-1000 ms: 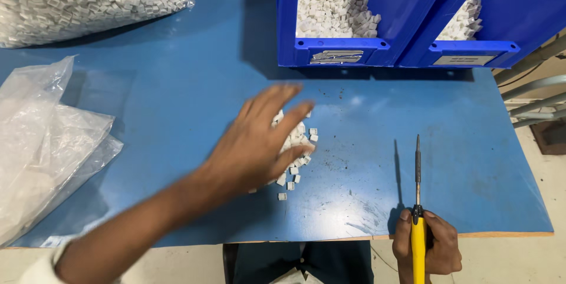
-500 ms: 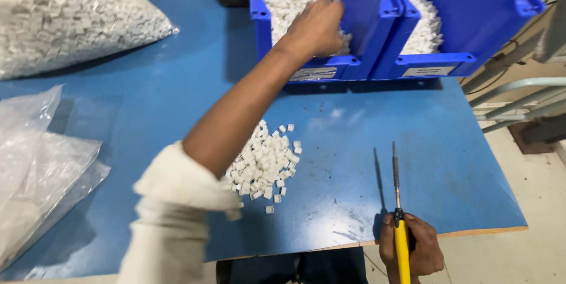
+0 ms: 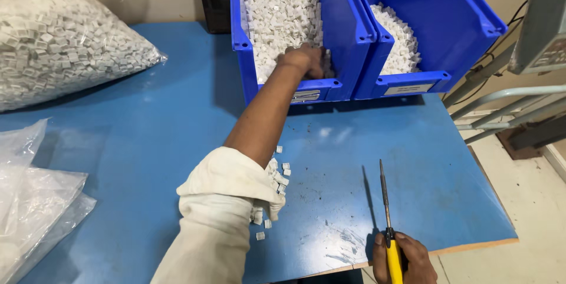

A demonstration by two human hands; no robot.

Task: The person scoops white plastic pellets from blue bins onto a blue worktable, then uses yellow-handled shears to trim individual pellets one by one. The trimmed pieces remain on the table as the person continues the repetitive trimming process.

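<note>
Blue surface [image 3: 147, 142]: left hand [image 3: 303, 61] buried among small white parts [image 3: 283, 13] in left blue bin [image 3: 247, 42], grip indiscernible. Right hand [image 3: 404, 257] clasps yellow-handled tweezers [image 3: 386, 213] at near edge, long axis pointing away.

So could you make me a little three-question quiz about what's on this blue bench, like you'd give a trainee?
1. True or false: the left hand is down inside the left-hand blue plastic bin of small white plastic pieces.
2. What does the right hand hold? A) a clear bag B) a yellow-handled pointed metal tool C) a white piece
3. Fill in: a small heap of loose white pieces lies on the blue ____, partly hidden by the rolled white sleeve.

Key: 1 true; 2 B; 3 tabletop.
</note>
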